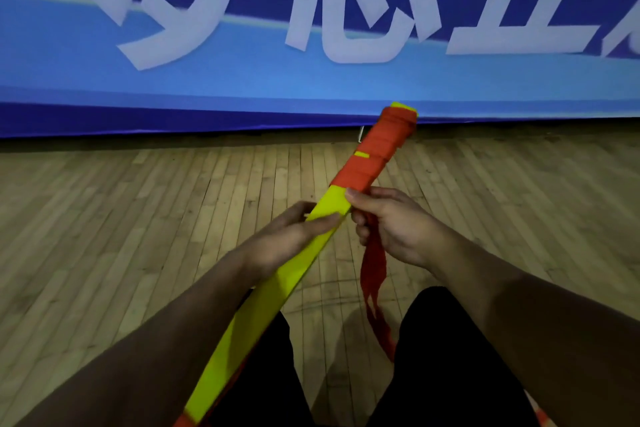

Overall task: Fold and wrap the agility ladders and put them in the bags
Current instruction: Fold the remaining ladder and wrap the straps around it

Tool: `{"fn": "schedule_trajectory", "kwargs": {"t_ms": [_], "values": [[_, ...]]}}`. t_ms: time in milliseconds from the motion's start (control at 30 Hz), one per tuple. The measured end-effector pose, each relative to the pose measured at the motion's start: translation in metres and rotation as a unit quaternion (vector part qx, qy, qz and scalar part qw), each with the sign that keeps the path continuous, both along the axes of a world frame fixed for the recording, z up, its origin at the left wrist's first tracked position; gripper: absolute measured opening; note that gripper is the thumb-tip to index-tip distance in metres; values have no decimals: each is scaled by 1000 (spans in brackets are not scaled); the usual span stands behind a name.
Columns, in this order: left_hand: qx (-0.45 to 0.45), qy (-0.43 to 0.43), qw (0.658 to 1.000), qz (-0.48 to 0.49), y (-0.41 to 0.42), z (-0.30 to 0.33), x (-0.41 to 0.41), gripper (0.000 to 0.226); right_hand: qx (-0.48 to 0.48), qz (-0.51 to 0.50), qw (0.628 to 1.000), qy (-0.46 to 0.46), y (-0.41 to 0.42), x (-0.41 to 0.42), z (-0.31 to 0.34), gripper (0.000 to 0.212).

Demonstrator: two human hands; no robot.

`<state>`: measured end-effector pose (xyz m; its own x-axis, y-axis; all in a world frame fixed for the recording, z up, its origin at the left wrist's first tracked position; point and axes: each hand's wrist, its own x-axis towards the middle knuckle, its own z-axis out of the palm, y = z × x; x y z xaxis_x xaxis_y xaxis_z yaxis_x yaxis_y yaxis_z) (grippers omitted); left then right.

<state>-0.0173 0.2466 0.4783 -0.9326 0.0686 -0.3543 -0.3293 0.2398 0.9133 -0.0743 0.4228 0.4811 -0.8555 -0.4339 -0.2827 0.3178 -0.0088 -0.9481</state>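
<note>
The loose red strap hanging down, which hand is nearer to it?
Right. The right hand grips the loose red strap itself; the left hand holds the yellow rungs beside it.

Yellow ladder bundle slants upward, far half seemingly wrapped in red strap.

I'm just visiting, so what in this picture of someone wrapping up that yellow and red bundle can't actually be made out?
- Near end of the yellow rung bundle: head view, cut off by the bottom edge.
- Left hand fingertips: behind the bundle.
- Where the right hand pinches the red strap: covered by its own fingers.
- Bags: none in view.
- Blue banner lettering: cropped by the top edge, blurred.
</note>
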Motion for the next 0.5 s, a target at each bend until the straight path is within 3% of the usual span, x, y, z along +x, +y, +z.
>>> {"fn": "schedule_trajectory", "kwargs": {"t_ms": [67, 133, 167, 233, 333, 400, 433, 500], "values": [[140, -95, 985, -35, -4, 5, 4, 53, -17, 35, 999, -4, 2, 0, 2, 18], [141, -97, 984, -48, -3, 11, 2, 36, 45, 32, 998, 14, 3, 0, 2, 28], [89, -74, 993, -33, 1, 11, 1, 28, 87, 22, 996, 20, 2, -1, 1, 34], [-121, -16, 992, -8, 12, 8, -5, 25, 143, 7, 990, 11, -3, 0, 1, 47], [-416, 28, 909, -15, 41, -7, -5, 57, 163, -36, 986, 13, -20, 4, -2, 50], [-483, 31, 873, -59, 55, -15, -3, 81, 196, -96, 976, 28, -26, 6, -8, 37], [-478, 33, 874, -81, 53, -12, -4, 80, 196, -113, 974, 26, -24, 6, -10, 31], [-360, 23, 928, -89, 35, 0, -8, 60, 149, -89, 985, 21, -14, 4, -10, 27]]}}
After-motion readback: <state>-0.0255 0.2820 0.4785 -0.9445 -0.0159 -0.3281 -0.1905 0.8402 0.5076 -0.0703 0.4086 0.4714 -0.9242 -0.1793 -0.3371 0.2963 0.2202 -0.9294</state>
